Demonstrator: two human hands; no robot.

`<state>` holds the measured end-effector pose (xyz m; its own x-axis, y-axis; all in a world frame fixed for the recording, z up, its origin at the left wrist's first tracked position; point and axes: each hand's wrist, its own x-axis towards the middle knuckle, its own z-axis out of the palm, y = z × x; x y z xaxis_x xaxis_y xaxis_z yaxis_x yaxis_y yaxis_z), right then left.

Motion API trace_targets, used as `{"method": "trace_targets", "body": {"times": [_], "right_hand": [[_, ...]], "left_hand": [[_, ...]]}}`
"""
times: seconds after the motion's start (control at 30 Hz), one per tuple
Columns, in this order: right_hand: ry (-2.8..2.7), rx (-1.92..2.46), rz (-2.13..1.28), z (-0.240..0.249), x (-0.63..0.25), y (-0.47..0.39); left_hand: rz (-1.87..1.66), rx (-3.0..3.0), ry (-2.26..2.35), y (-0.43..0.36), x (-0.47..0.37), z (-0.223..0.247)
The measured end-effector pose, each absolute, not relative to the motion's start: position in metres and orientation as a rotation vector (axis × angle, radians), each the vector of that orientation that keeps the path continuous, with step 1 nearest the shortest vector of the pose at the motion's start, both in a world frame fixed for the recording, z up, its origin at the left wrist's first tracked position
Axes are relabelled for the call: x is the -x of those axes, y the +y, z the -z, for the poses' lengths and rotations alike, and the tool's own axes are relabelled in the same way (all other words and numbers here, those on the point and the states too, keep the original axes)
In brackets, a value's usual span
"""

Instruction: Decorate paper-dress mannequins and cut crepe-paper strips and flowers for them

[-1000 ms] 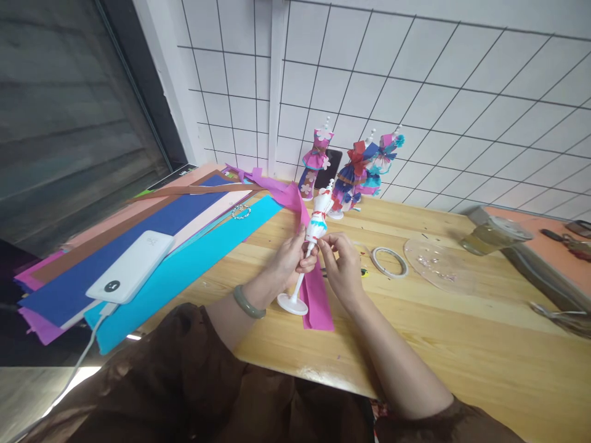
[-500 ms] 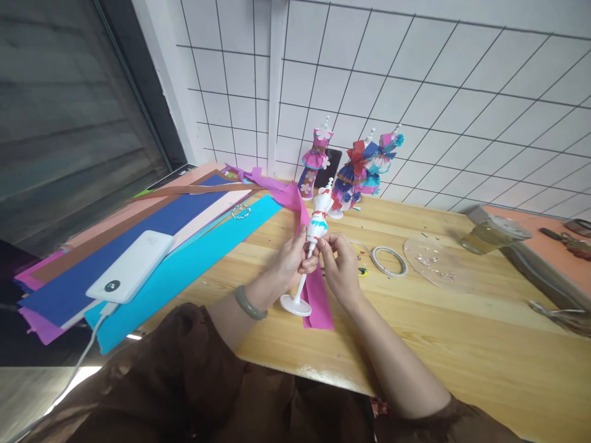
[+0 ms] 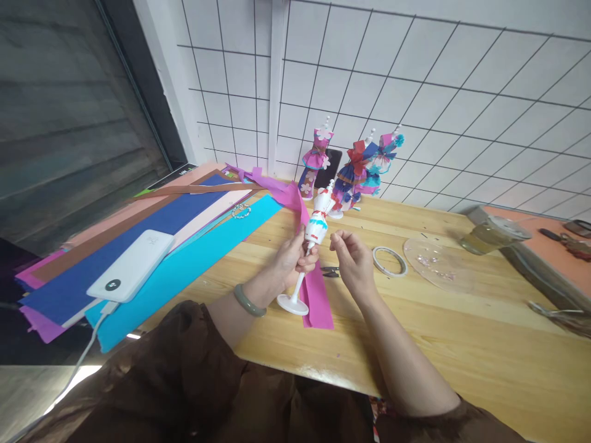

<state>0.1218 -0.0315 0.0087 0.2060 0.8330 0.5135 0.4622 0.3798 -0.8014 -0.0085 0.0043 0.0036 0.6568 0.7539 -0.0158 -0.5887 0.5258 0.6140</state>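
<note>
My left hand (image 3: 295, 258) is wrapped round the stem of a small white dress-form mannequin (image 3: 317, 223), just below its body. The mannequin leans to the right, its round base (image 3: 292, 304) tilted over the table; red and turquoise patches mark its white torso. Just right of it, apart from it, my right hand (image 3: 354, 261) is closed in a pinch; whatever its fingertips hold, if anything, is too small to make out. A magenta crepe paper strip (image 3: 317, 301) lies under the mannequin. Between the hands rests a dark-bladed tool, probably scissors (image 3: 330, 271).
Dressed mannequins (image 3: 353, 169) stand against the tiled wall with a phone (image 3: 329, 167). Left are stacked coloured papers (image 3: 221, 246), a power bank (image 3: 130, 264) and a beaded bracelet (image 3: 241, 211). Right are a tape roll (image 3: 390, 261), a clear dish (image 3: 434, 261) and a lidded cup (image 3: 496, 232).
My right hand has moved away from the mannequin to the right, uncovering the dark tool on the table. The mannequin's base has shifted slightly left in my left hand.
</note>
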Motion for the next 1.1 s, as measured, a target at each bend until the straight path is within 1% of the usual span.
{"method": "trace_targets", "body": {"times": [0.07,0.13,0.27,0.43,0.53,0.7,0.97,1.1], "right_hand": [[-1.461,1.224,-0.363,-0.009,-0.122,-0.033],[-1.529,1.206,-0.26,-0.008,-0.122,-0.035],[-1.693,1.169,0.013,-0.006,-0.122,-0.034],[-1.953,1.238,0.416,-0.005,-0.127,-0.034],[-2.042,1.277,0.558,-0.007,-0.128,-0.035],[-2.052,1.352,0.523,-0.008,-0.125,-0.036],[-1.969,1.369,0.575,-0.004,-0.127,-0.028],[-1.806,1.373,0.483,-0.006,-0.138,-0.024]], "left_hand": [[-0.813,-0.61,0.299,0.006,0.008,-0.001],[-0.81,-0.612,0.316,0.007,0.008,0.001],[-0.82,-0.615,0.351,0.005,0.006,0.001],[-0.833,-0.606,0.375,0.002,0.004,-0.002],[-0.858,-0.598,0.384,0.0,0.002,-0.003],[-0.923,-0.595,0.422,-0.004,0.0,-0.004],[-0.92,-0.64,0.423,-0.003,0.001,-0.004],[-0.9,-0.645,0.434,-0.002,0.002,-0.003]]}}
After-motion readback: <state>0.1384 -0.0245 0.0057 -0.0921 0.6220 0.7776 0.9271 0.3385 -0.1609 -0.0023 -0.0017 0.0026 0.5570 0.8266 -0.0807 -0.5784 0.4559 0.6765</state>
